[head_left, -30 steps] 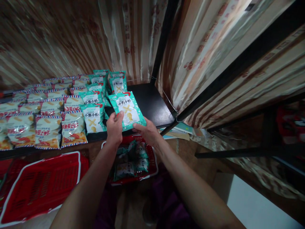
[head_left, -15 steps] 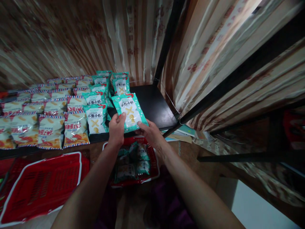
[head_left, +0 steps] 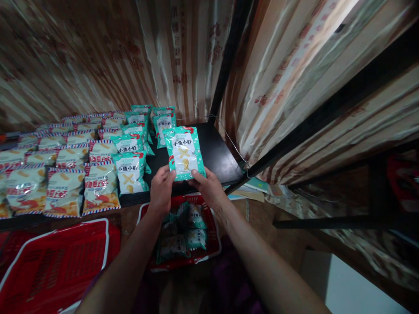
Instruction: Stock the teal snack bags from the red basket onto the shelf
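Between both hands I hold a teal and white snack bag (head_left: 185, 150), its printed front facing me, above the front part of a black shelf (head_left: 214, 150). My left hand (head_left: 163, 187) is closed on its lower left corner, thumb in front. My right hand (head_left: 207, 183) pinches the lower right corner, with the thumb on the front. Left of the held bag, matching teal bags (head_left: 130, 174) stand in rows on the shelf. Below my hands, a red basket (head_left: 214, 248) with a white rim contains several more teal bags (head_left: 173, 247).
Cream bags with red lettering (head_left: 101, 187) fill the shelf's left side in rows. A second red basket (head_left: 59, 257) is at lower left. Black metal posts (head_left: 229, 65) and a striped curtain (head_left: 183, 52) border the shelf. A white box (head_left: 356, 283) sits at lower right.
The held bag has shifted slightly right and stands more upright. My left hand has slid down toward its lower corner. The view has tilted slightly.
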{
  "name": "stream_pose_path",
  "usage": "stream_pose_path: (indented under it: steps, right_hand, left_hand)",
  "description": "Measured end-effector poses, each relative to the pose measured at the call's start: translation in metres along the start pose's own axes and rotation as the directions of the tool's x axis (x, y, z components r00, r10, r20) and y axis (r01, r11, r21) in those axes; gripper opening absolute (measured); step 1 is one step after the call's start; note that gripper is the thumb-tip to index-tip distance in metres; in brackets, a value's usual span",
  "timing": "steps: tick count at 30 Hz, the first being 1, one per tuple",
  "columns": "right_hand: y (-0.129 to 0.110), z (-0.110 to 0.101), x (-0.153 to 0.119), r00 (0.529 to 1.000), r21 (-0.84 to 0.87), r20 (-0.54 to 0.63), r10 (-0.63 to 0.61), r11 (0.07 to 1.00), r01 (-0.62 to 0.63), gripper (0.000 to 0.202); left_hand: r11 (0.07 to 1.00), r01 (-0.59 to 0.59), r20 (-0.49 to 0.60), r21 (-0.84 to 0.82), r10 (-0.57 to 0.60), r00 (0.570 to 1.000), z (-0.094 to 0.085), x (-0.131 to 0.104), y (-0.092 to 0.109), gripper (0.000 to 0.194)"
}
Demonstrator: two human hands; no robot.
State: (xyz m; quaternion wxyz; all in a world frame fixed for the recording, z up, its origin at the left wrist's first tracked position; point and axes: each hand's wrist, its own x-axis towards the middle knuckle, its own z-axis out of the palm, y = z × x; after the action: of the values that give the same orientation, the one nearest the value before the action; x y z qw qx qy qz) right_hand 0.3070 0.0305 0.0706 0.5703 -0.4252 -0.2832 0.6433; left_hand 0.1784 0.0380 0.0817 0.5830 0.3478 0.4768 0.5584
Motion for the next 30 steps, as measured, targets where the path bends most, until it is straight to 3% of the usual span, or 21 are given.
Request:
stream_pose_path:
  steps: [10, 15, 17, 19, 21, 23, 25, 27, 30]
  right_hand:
    - [0.000, 0.000, 0.010, 0.998, 0.008, 0.033, -0.057, 0.998, 0.057, 0.038]
    - [0.001, -0.001, 0.016, 0.998, 0.011, 0.034, -0.054, 0.998, 0.054, 0.041]
    - [0.002, 0.000, 0.018, 0.997, 0.015, 0.044, -0.059, 0.998, 0.059, 0.041]
    - [0.003, 0.001, 0.019, 0.997, 0.023, 0.023, -0.073, 0.997, 0.073, 0.042]
    - [0.002, 0.003, 0.020, 0.995, 0.037, -0.032, -0.096, 0.995, 0.097, 0.043]
    - [0.002, 0.005, 0.022, 0.987, 0.048, -0.095, -0.127, 0.990, 0.132, 0.044]
    - [0.002, 0.007, 0.022, 0.979, 0.047, -0.130, -0.157, 0.985, 0.165, 0.044]
    - [0.001, 0.010, 0.022, 0.977, 0.041, -0.127, -0.174, 0.983, 0.181, 0.045]
    - [0.000, 0.015, 0.020, 0.979, 0.041, -0.083, -0.184, 0.981, 0.188, 0.044]
  left_hand:
    - [0.962, -0.107, -0.068, 0.251, 0.128, 0.989, -0.010, 0.003, -0.006, 0.028]
    - [0.947, -0.093, -0.030, 0.307, 0.108, 0.994, -0.015, -0.001, -0.002, 0.025]
    - [0.929, -0.130, -0.034, 0.347, 0.151, 0.988, -0.017, -0.001, -0.001, 0.028]
    - [0.865, -0.242, -0.055, 0.440, 0.294, 0.954, -0.018, -0.002, 0.001, 0.037]
    - [0.720, -0.397, -0.022, 0.569, 0.496, 0.868, -0.017, -0.005, 0.003, 0.043]
    - [0.537, -0.525, 0.089, 0.660, 0.638, 0.765, -0.014, -0.009, 0.003, 0.038]
    - [0.395, -0.609, 0.216, 0.688, 0.690, 0.691, -0.010, -0.012, 0.002, 0.033]
    - [0.326, -0.651, 0.294, 0.685, 0.695, 0.657, -0.005, -0.015, -0.001, 0.033]
    - [0.325, -0.663, 0.319, 0.675, 0.681, 0.659, 0.001, -0.016, -0.005, 0.039]
